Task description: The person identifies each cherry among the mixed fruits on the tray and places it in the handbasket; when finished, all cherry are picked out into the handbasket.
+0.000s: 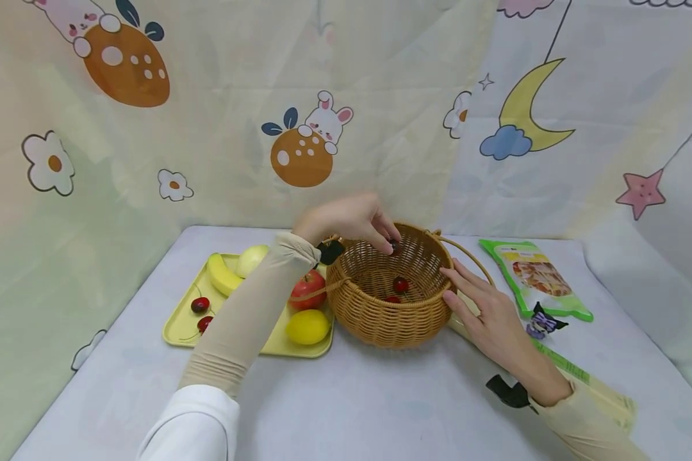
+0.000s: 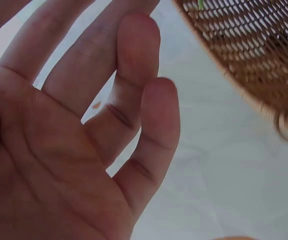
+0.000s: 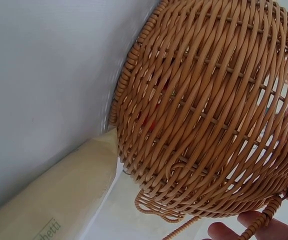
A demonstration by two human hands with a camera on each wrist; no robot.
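Observation:
My left hand point(image 1: 360, 224) reaches over the wicker basket point(image 1: 392, 323), with a dark red cherry point(image 1: 395, 246) at its fingertips, pinched by thumb and finger. In the left wrist view, the other fingers point(image 2: 134, 55) are bent beside the basket rim; the pinch is out of that view. My right hand point(image 1: 487, 314) holds the basket's right rim near the handle joint. Two more cherries, one a bright red cherry point(image 1: 400, 284), lie inside the basket. A yellow tray point(image 1: 175, 323) on the left bears a banana point(image 1: 223, 276), a red apple point(image 1: 309, 289), a lemon point(image 1: 307, 327) and cherries point(image 1: 200, 305).
A green food bag point(image 1: 539, 275) lies at the back right, with a small purple figurine point(image 1: 541, 322) in front. A long spaghetti pack point(image 1: 602, 390) runs under my right forearm and touches the basket's side. A pale yellow-green fruit point(image 1: 251, 259) sits behind my left sleeve.

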